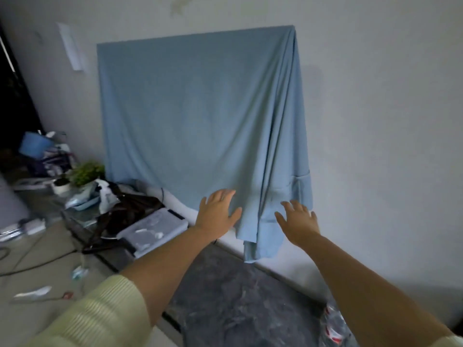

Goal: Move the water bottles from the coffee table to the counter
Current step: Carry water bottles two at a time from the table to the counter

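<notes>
Both my arms reach forward over a dark marbled counter (233,296) that runs along the white wall. My left hand (218,211) is empty, its fingers spread, in front of the hanging blue cloth. My right hand (299,221) is also empty with fingers apart, a little to the right of it. At the bottom right, on the counter beside my right forearm, lie clear plastic water bottles (334,326) with red and white labels, partly hidden by the arm. No coffee table is in view.
A large blue cloth (200,121) hangs on the wall over the counter. To the left on the counter are a grey lidded box (152,230), a dark bag (127,209), a small green plant (86,172) and clutter. Cables and litter lie on the floor (37,271).
</notes>
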